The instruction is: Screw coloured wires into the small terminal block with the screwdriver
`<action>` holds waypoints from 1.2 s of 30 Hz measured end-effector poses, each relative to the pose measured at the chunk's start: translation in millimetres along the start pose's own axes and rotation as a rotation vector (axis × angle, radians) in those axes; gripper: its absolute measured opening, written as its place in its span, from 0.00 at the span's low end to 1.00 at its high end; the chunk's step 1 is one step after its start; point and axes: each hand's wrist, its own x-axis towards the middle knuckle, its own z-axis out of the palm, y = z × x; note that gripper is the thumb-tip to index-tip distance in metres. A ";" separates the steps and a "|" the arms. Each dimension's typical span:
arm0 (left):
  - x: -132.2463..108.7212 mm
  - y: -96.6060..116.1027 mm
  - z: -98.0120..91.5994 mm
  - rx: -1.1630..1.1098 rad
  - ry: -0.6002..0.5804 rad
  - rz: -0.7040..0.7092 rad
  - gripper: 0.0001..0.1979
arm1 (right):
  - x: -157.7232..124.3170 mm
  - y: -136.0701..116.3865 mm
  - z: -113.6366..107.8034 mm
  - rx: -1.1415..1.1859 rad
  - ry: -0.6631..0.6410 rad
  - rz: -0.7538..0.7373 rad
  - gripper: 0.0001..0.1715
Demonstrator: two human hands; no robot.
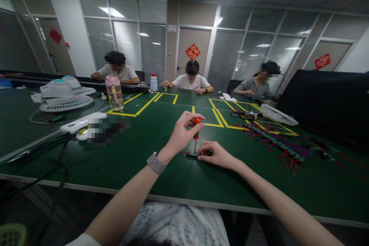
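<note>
Green table [161, 177]: yellow tape boxes run across it; three other people sit along the far edge, from 11 to 1 o'clock.
Left hand [181, 134]: closed in a fingertip pinch round the orange handle of a small screwdriver [196, 127], which stands upright; a grey watch [156, 163] is on the wrist.
Right hand [216, 154]: low on the table at 3 o'clock of the shaft, fingers curled on a small circuit board [191, 154] and gripping its edge.
Circuit board: flat on the table at mid-view, right under the screwdriver tip; whether the tip sits in a screw is too small to tell.
Around: coloured wires [276, 142] at 3 o'clock, well apart; a pink bottle [114, 93] and desk fans [65, 98] at 10 o'clock.
Risk: the tip may skid off and score the board or jab the right fingers beside it, since the driver is pinched high on its handle and only fingertips steady the board.
</note>
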 end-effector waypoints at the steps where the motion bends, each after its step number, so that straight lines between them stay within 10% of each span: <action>1: -0.1 -0.2 -0.2 0.030 0.005 0.013 0.11 | -0.1 0.0 0.1 0.006 0.005 0.001 0.12; 36: 2.9 -2.4 0.1 -0.146 0.071 -0.089 0.15 | -1.5 0.9 0.7 0.022 0.003 -0.003 0.14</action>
